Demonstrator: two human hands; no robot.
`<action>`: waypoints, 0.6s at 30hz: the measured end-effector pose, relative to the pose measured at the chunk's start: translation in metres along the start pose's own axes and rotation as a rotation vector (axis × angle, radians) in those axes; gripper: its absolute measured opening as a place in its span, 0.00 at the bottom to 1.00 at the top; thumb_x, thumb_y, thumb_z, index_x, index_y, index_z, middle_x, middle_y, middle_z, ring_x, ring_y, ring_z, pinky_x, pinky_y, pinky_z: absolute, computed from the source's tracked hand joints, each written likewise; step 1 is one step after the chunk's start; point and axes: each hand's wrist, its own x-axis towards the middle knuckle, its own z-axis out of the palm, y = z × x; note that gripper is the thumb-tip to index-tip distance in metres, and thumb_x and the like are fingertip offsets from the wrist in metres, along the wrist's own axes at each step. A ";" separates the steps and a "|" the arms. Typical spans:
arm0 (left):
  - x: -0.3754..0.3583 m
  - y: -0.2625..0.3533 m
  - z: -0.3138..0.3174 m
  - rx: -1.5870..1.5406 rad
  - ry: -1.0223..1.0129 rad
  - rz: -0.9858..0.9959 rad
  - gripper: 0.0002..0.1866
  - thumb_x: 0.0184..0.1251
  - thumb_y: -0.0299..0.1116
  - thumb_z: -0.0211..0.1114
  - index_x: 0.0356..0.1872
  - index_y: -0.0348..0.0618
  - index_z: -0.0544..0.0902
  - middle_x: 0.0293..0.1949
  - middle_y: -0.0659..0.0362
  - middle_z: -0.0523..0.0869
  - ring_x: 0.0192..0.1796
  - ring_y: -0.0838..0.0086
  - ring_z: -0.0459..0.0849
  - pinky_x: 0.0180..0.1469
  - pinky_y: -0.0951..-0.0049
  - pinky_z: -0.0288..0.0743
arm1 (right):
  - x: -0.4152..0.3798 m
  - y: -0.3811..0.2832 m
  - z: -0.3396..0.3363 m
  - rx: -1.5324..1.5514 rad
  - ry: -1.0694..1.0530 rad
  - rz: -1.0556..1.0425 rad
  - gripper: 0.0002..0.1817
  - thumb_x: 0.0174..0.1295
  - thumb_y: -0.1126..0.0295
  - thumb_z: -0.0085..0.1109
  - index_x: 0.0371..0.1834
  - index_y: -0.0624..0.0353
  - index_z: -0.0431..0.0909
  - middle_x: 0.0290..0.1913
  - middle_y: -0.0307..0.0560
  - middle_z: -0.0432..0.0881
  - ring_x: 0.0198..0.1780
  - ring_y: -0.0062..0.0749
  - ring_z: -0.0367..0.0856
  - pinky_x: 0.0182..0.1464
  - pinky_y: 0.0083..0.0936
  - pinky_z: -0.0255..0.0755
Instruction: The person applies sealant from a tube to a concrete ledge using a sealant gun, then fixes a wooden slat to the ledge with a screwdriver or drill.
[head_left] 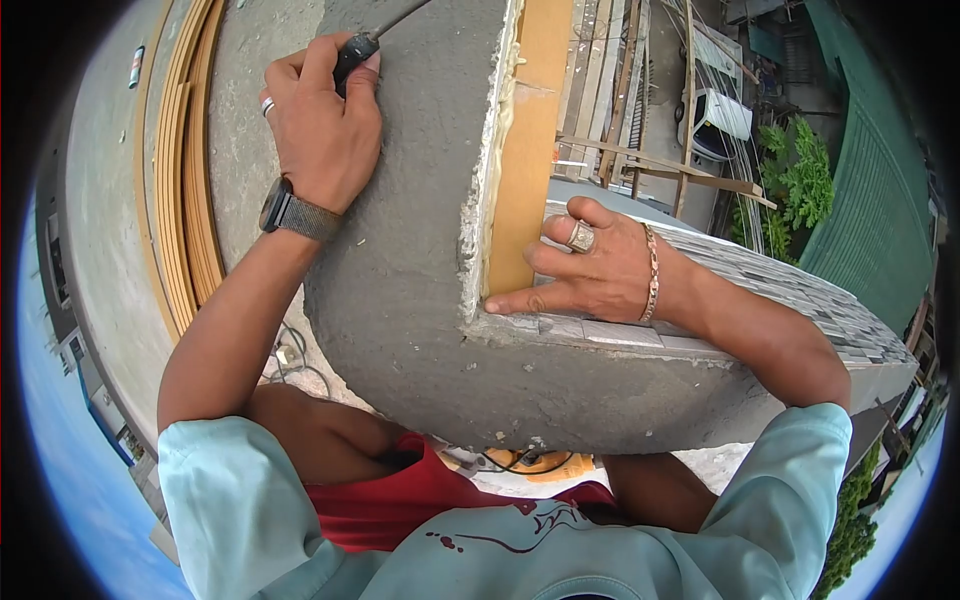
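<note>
My left hand [325,125] is closed around the dark handle of a tool [354,60] with a thin metal shaft, which runs up and right out of view. It could be a screwdriver, but its tip is not visible. That hand lies over the grey cement surface [415,150]. My right hand [595,265] spreads its fingers at the lower end of a yellow-brown frame board [530,130]. One finger stretches to the corner where board and cement meet; others bend over the board. Cream foam [497,150] lines the joint between board and cement.
Grey tiles [720,270] cover the wall face beneath my right forearm. Long wooden strips [185,170] lie at left. Beyond the opening are scaffold timbers [690,130], a white vehicle [720,125] and a green roof [880,170] below. A cable [290,355] lies near my legs.
</note>
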 end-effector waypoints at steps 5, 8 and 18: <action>0.000 0.001 0.000 -0.009 -0.001 -0.013 0.14 0.64 0.42 0.58 0.45 0.46 0.78 0.40 0.50 0.73 0.43 0.63 0.72 0.46 0.68 0.67 | 0.003 0.004 -0.001 -0.023 0.022 -0.037 0.33 0.53 0.63 0.52 0.64 0.17 0.59 0.35 0.34 0.61 0.42 0.26 0.65 0.49 0.28 0.61; 0.000 0.000 0.000 -0.003 0.004 -0.009 0.14 0.64 0.41 0.58 0.45 0.46 0.78 0.40 0.50 0.73 0.43 0.63 0.72 0.46 0.68 0.67 | 0.004 0.005 0.001 -0.016 0.028 -0.042 0.34 0.52 0.63 0.52 0.64 0.17 0.59 0.35 0.34 0.60 0.42 0.26 0.65 0.49 0.28 0.61; 0.000 0.001 0.001 0.023 0.016 0.002 0.14 0.64 0.41 0.58 0.45 0.47 0.78 0.40 0.50 0.73 0.43 0.63 0.72 0.45 0.68 0.67 | 0.003 0.003 0.007 -0.057 0.052 -0.024 0.33 0.53 0.61 0.51 0.64 0.19 0.59 0.36 0.33 0.61 0.43 0.23 0.63 0.48 0.27 0.58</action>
